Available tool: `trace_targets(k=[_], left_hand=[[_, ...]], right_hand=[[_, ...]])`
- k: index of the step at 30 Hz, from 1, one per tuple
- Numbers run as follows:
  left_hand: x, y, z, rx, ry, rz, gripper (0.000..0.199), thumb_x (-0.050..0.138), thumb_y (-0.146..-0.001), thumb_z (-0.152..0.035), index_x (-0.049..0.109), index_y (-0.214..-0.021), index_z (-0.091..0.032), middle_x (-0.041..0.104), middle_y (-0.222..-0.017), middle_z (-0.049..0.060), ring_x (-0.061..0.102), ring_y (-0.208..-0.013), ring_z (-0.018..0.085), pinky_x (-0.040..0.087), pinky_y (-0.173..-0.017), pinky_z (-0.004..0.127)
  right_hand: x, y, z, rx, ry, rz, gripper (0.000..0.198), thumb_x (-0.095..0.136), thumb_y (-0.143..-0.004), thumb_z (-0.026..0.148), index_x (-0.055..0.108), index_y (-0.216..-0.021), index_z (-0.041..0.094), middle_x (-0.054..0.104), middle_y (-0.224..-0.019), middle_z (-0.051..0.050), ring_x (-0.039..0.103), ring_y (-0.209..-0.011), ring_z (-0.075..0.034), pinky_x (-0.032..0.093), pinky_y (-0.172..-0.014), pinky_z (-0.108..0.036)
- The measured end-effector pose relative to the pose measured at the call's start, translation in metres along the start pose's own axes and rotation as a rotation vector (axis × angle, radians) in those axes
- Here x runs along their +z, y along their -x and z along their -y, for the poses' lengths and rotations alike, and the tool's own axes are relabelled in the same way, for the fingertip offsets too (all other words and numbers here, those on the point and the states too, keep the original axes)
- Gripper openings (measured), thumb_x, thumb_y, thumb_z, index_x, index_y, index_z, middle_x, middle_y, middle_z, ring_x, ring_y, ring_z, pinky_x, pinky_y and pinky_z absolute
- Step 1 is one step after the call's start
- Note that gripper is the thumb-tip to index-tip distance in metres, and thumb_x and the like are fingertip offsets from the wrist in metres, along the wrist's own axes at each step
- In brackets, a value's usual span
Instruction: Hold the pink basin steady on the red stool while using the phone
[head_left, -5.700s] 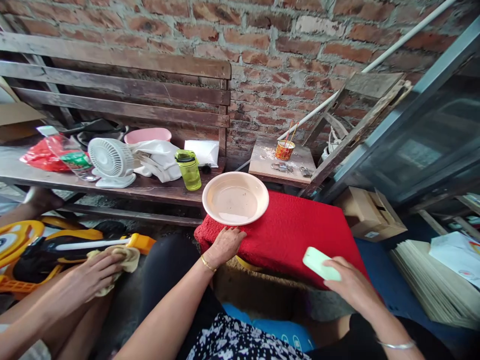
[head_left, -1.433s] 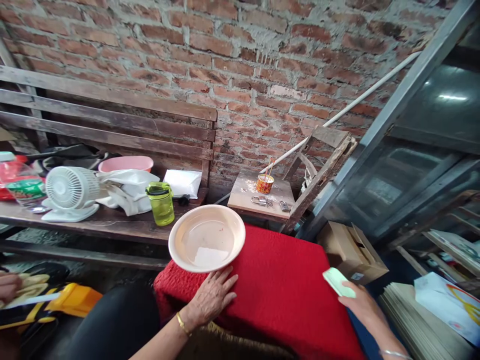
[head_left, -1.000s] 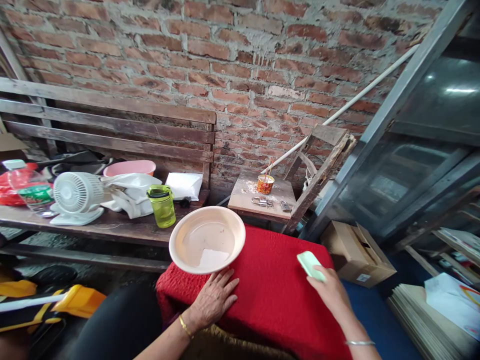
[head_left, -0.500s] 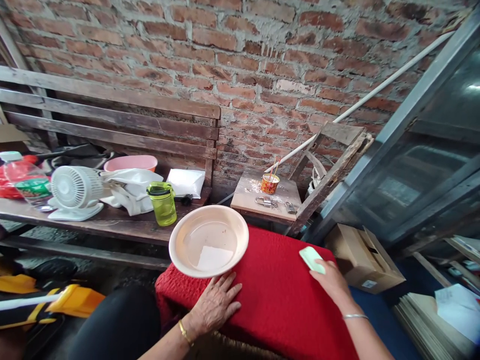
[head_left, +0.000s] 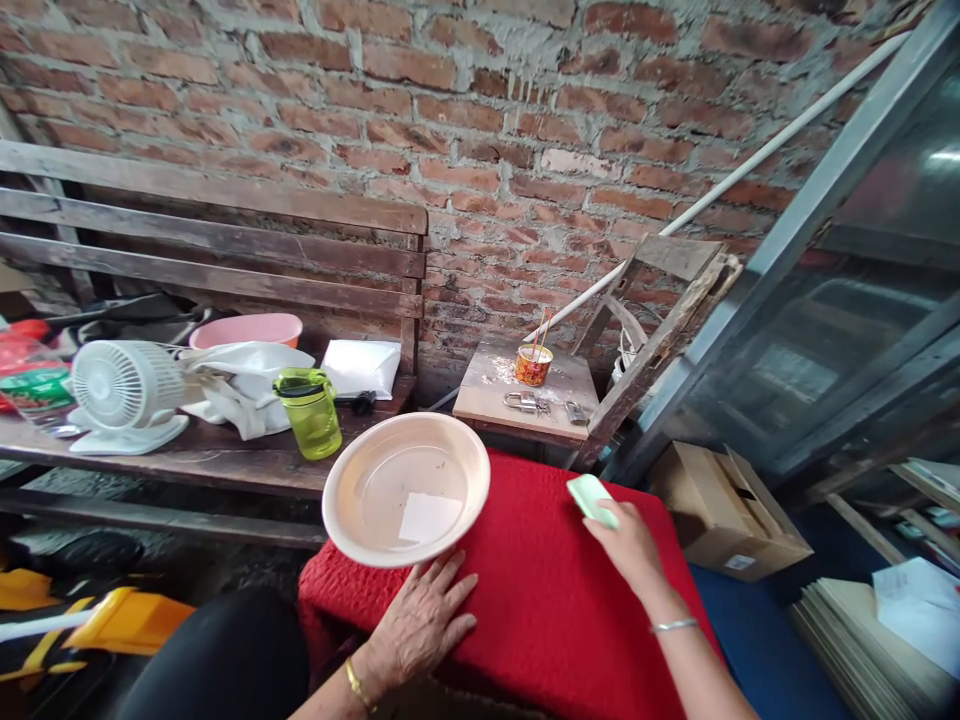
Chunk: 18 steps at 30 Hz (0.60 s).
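— Red cloth point(head_left: 555, 610) is spread over the near desk, and a brick wall point(head_left: 480, 110) is seen far behind it. What is set on the cloth?

— A big cream bowl point(head_left: 406, 489) is set on the left part of the cloth. A little water is seen inside it. The bowl's left side hangs past the cloth's edge.

— Where is the left hand point(head_left: 424, 622) placed?

— It is laid flat on the red cloth, just near of the bowl. Its fingers point(head_left: 457, 585) are spread wide and nothing is held. The fingertips are right at the bowl's near rim, but a touch cannot be told.

— And the right hand point(head_left: 630, 545)?

— A pale green soap bar point(head_left: 592, 499) is held in it, with the fingers closed around the bar's near end. The bar is over the right part of the cloth, to the right of the bowl and apart from it. It cannot be told if the bar is pressed on the cloth.

— What else is seen?

— A long wooden bench point(head_left: 225, 460) is seen far on the left. A white fan point(head_left: 124, 395), a green bottle point(head_left: 309, 412) and a pink tub point(head_left: 246, 330) are kept on it. A small wooden stand point(head_left: 525, 395) with an orange cup point(head_left: 533, 365) is found past the cloth. A cardboard box point(head_left: 724, 510) is placed on the floor at the right.
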<state>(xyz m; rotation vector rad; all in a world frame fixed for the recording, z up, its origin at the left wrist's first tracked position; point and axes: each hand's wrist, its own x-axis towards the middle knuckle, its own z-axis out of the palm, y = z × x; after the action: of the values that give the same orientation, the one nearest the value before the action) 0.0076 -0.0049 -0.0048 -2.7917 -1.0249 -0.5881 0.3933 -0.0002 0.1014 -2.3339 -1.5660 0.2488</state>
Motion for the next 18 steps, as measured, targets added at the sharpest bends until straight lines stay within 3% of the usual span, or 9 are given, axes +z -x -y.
trace_targets(k=[4, 6, 8, 10, 12, 15, 18], left_hand=[[0.002, 0.004, 0.002, 0.003, 0.003, -0.025, 0.049, 0.059, -0.102, -0.056, 0.063, -0.146, -0.035, 0.062, -0.151, 0.007, 0.06, -0.134, 0.029, 0.047, -0.116, 0.042], [0.002, 0.005, 0.002, -0.001, 0.005, -0.023, 0.049, 0.059, -0.102, -0.056, 0.061, -0.148, -0.038, 0.062, -0.151, 0.005, 0.06, -0.134, 0.028, 0.046, -0.116, 0.04], [0.003, 0.006, 0.003, 0.002, -0.01, -0.018, 0.05, 0.059, -0.101, -0.057, 0.061, -0.148, -0.039, 0.063, -0.151, 0.004, 0.06, -0.134, 0.028, 0.047, -0.116, 0.039], [0.003, 0.006, 0.003, 0.02, -0.033, -0.025, 0.051, 0.059, -0.101, -0.058, 0.061, -0.148, -0.039, 0.063, -0.15, 0.004, 0.06, -0.133, 0.028, 0.048, -0.114, 0.038], [0.003, 0.006, 0.003, 0.037, -0.055, -0.037, 0.051, 0.058, -0.102, -0.058, 0.061, -0.148, -0.038, 0.063, -0.151, 0.005, 0.061, -0.133, 0.028, 0.05, -0.112, 0.037], [0.003, 0.006, 0.002, 0.029, -0.082, -0.047, 0.051, 0.058, -0.102, -0.058, 0.06, -0.149, -0.038, 0.063, -0.151, 0.005, 0.062, -0.132, 0.028, 0.051, -0.111, 0.037], [0.004, 0.005, 0.001, 0.024, -0.084, -0.053, 0.05, 0.059, -0.101, -0.058, 0.062, -0.147, -0.037, 0.064, -0.149, 0.006, 0.062, -0.131, 0.028, 0.051, -0.11, 0.038]], right_hand=[[0.038, -0.011, 0.096, -0.262, -0.046, 0.072, 0.031, 0.068, -0.087, 0.034, 0.072, -0.118, 0.029, 0.066, -0.119, -0.006, 0.064, -0.111, -0.024, 0.05, -0.099, -0.035], [0.05, -0.018, 0.119, -0.325, -0.045, 0.109, 0.027, 0.071, -0.086, 0.035, 0.073, -0.113, 0.03, 0.066, -0.117, -0.005, 0.063, -0.108, -0.024, 0.049, -0.099, -0.035], [0.056, -0.027, 0.121, -0.34, -0.038, 0.137, 0.025, 0.073, -0.085, 0.035, 0.074, -0.109, 0.029, 0.066, -0.115, -0.005, 0.063, -0.107, -0.024, 0.048, -0.099, -0.034], [0.054, -0.038, 0.101, -0.302, -0.03, 0.145, 0.025, 0.072, -0.083, 0.032, 0.075, -0.108, 0.028, 0.067, -0.115, -0.005, 0.064, -0.108, -0.024, 0.048, -0.1, -0.034], [0.039, -0.048, 0.062, -0.207, -0.021, 0.127, 0.03, 0.069, -0.082, 0.03, 0.075, -0.111, 0.028, 0.068, -0.117, -0.006, 0.065, -0.111, -0.024, 0.048, -0.102, -0.034], [-0.002, -0.051, -0.021, 0.029, 0.003, 0.073, 0.041, 0.061, -0.081, 0.036, 0.074, -0.118, 0.023, 0.071, -0.118, -0.012, 0.069, -0.112, -0.029, 0.051, -0.102, -0.039], [-0.049, -0.024, -0.112, 0.301, 0.029, 0.018, 0.053, 0.051, -0.08, 0.045, 0.074, -0.119, 0.018, 0.074, -0.109, -0.021, 0.072, -0.107, -0.037, 0.055, -0.098, -0.049]])
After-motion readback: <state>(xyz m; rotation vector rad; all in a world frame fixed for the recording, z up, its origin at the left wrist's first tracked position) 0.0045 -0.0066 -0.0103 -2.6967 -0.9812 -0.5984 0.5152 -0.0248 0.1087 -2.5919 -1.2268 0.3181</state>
